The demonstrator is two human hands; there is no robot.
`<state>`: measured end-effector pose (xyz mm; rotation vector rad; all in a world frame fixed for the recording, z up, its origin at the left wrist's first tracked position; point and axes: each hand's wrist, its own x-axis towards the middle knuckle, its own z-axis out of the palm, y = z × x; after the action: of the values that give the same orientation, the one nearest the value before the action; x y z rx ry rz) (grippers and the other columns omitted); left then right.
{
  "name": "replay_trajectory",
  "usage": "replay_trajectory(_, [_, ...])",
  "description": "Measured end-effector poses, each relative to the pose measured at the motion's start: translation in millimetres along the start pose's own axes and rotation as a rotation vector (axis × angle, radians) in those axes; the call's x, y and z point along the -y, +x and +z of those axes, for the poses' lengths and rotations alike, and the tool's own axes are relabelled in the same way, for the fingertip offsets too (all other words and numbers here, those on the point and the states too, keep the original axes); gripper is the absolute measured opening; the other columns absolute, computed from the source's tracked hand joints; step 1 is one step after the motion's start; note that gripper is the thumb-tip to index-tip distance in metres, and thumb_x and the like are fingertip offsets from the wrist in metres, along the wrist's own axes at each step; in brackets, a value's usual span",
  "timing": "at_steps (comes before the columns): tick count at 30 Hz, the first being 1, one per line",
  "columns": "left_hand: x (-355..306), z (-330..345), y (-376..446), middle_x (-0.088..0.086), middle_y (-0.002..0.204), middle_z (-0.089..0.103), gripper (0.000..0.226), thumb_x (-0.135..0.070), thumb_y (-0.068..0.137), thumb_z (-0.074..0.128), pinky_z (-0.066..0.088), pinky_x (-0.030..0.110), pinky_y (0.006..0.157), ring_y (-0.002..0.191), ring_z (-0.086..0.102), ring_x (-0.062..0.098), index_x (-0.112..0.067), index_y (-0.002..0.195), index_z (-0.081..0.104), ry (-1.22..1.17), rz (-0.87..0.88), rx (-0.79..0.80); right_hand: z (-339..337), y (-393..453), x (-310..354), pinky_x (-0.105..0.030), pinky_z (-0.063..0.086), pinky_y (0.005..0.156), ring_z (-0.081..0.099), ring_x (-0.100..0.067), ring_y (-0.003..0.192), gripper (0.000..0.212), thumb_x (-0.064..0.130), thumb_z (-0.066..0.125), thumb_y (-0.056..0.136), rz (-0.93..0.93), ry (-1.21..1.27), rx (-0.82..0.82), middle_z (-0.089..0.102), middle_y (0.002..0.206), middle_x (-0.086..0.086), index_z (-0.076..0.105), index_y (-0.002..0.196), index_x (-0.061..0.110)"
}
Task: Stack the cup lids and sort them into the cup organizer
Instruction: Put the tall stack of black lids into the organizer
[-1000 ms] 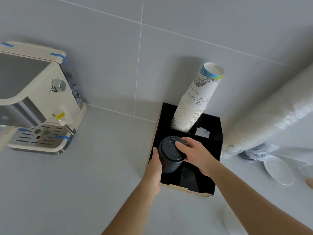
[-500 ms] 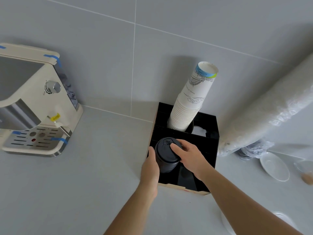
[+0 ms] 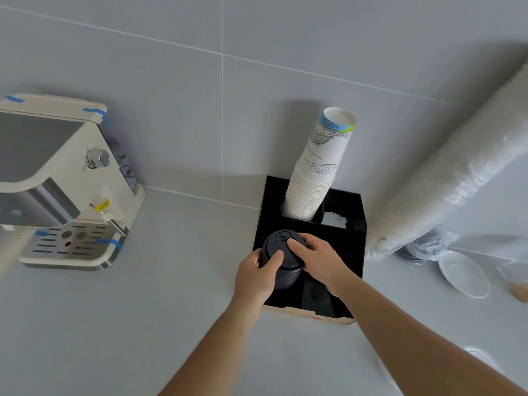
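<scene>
Both your forearms reach forward over the counter (image 3: 171,310) toward its back edge, meeting at the cup organizer (image 3: 350,241). Your left hand (image 3: 257,277) wraps the left side of the black stack of cup lids (image 3: 281,267), thumb lying up across the rim of the top lid. Your right hand (image 3: 320,260) grips the same stack from the right, fingers curled over the top lid's edge and the forefinger resting on its face. The stack stands tilted slightly toward you in the front left compartment of the organizer, its lower part down inside the black walls. Behind it, in the back left compartment, rises a leaning stack of white paper cups (image 3: 317,172). A cream coffee machine (image 3: 65,178) sits at the counter's left, a white saucer (image 3: 463,272) near the right edge
</scene>
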<state>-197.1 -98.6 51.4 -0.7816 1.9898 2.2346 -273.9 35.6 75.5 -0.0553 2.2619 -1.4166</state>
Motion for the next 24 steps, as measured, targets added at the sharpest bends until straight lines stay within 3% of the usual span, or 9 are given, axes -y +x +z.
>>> replay_trajectory(5, [-6,1,-7,-0.009,0.102,0.072,0.031,-0.042,0.081,0.066,0.050,0.019,0.068,0.093,0.066,0.008,-0.028,0.109,0.068,-0.064,-0.080,0.002,0,-5,5,-0.041,0.053,0.100,0.069,-0.014,0.103,0.034,0.043,0.064,0.089,0.087,0.047,-0.017,0.075,0.109,0.007,0.069,0.119,0.029])
replay_trajectory(9, [-11,1,-4,-0.001,0.112,0.071,0.042,-0.041,0.083,0.066,0.055,0.033,0.088,0.104,0.065,0.018,-0.021,0.120,0.065,-0.079,-0.109,0.012,0,-4,16,-0.038,0.054,0.099,0.069,-0.012,0.101,0.028,0.038,0.063,0.090,0.115,0.084,-0.008,0.076,0.106,0.007,0.071,0.115,0.029])
replay_trajectory(12, [-13,0,-4,0.009,0.122,0.066,0.053,-0.044,0.083,0.064,0.051,0.036,0.094,0.112,0.061,0.025,-0.014,0.127,0.060,-0.054,-0.119,0.010,-3,-7,20,-0.028,0.053,0.089,0.067,-0.008,0.099,0.033,0.038,0.062,0.091,0.101,0.092,-0.025,0.074,0.103,0.013,0.068,0.122,0.027])
replay_trajectory(14, [-14,-5,-6,0.019,0.132,0.056,0.064,-0.045,0.083,0.064,0.045,0.042,0.101,0.122,0.053,0.031,-0.006,0.133,0.052,-0.033,-0.135,-0.004,-9,-10,19,-0.033,0.049,0.099,0.062,-0.011,0.112,0.044,0.040,0.062,0.091,0.111,0.098,-0.041,0.069,0.117,0.011,0.060,0.133,0.025])
replay_trajectory(16, [-13,-13,-12,0.015,0.140,0.052,0.069,-0.047,0.083,0.063,0.042,0.045,0.107,0.128,0.050,0.028,-0.007,0.138,0.047,-0.025,-0.140,-0.018,-18,-17,17,-0.037,0.043,0.107,0.054,-0.017,0.125,0.052,0.039,0.061,0.093,0.140,0.148,-0.030,0.060,0.134,0.005,0.053,0.141,0.023])
replay_trajectory(20, [-14,-30,-31,0.000,0.122,0.062,0.053,-0.037,0.089,0.063,0.048,0.032,0.091,0.106,0.060,0.011,-0.017,0.136,0.052,-0.135,-0.100,0.014,-39,-42,12,-0.037,0.043,0.109,0.050,-0.021,0.131,0.051,0.035,0.059,0.096,0.152,0.316,-0.005,0.056,0.139,0.001,0.049,0.144,0.020])
replay_trajectory(24, [-15,-42,-50,0.004,0.106,0.075,0.024,-0.027,0.092,0.062,0.054,0.031,0.081,0.098,0.071,0.015,-0.017,0.113,0.066,-0.276,-0.057,0.013,-65,-70,1,-0.037,0.044,0.108,0.055,-0.018,0.127,0.050,0.036,0.058,0.097,0.114,0.436,0.008,0.059,0.137,0.001,0.049,0.143,0.018])
